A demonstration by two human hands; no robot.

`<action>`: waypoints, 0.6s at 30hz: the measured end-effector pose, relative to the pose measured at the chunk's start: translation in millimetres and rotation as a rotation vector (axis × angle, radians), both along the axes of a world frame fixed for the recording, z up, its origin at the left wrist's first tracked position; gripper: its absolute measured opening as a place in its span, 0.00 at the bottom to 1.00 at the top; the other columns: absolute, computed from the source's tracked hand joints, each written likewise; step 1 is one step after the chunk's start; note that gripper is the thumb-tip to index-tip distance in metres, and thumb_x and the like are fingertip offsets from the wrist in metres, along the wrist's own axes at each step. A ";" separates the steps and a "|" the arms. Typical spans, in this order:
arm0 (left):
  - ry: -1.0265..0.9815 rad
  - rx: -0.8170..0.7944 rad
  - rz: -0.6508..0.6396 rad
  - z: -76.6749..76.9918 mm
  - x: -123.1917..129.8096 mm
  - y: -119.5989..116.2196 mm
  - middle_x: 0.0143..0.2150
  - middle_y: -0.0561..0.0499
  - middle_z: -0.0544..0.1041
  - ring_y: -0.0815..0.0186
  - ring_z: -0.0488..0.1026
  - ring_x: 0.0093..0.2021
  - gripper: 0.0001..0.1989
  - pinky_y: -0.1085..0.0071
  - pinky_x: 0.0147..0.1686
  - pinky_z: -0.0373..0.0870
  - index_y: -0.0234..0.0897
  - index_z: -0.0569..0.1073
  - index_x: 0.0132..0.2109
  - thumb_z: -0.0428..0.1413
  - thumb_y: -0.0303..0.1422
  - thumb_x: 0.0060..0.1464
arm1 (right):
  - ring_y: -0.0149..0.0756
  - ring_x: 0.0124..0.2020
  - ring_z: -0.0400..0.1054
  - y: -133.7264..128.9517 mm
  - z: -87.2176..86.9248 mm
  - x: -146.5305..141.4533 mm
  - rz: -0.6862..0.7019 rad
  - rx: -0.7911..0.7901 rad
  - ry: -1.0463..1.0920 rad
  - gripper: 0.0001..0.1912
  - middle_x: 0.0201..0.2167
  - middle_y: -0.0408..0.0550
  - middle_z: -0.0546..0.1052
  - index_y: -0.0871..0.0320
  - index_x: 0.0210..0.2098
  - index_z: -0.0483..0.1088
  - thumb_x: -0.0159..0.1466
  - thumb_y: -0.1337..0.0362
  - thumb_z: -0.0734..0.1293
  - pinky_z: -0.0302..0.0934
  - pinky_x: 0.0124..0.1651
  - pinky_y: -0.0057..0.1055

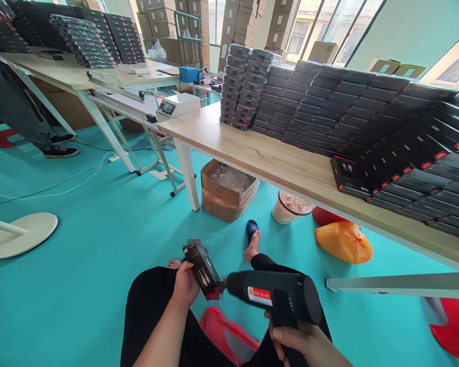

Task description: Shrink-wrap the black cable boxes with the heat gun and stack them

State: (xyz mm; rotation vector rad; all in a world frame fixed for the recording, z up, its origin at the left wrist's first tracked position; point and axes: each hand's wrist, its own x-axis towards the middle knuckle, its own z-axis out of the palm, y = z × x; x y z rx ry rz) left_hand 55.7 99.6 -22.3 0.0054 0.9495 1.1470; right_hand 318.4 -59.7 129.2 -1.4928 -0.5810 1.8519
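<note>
Left hand grasps 1 black box at its left side; box sits tilted over the gap between the knees. Right hand is closed round the grip of a dark heat gun, red-and-white label on the barrel. Nozzle points left, at the near end of the box; whether they touch cannot be told, area blurred. Just below and between the 2 hands: red plastic item, partly hidden. Beyond the hands, on the floor: blue slipper, open carton holding clear film, wastebasket; farther right, orange bag. Past these, ahead and right of the hands: wood-topped table bearing columns of stacked black boxes. Ahead and left of the hands: white machine at the table's end. Far left: another person's leg.
</note>
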 end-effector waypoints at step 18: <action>0.151 0.027 -0.241 -4.5 5.1 -9.7 0.23 0.52 0.75 0.62 0.71 0.24 0.06 0.67 0.27 0.66 0.37 0.72 0.28 0.58 0.30 0.38 | 0.33 0.19 0.67 102.0 40.2 -14.3 0.210 0.128 -0.071 0.11 0.17 0.40 0.73 0.60 0.34 0.72 0.50 0.66 0.72 0.61 0.24 0.30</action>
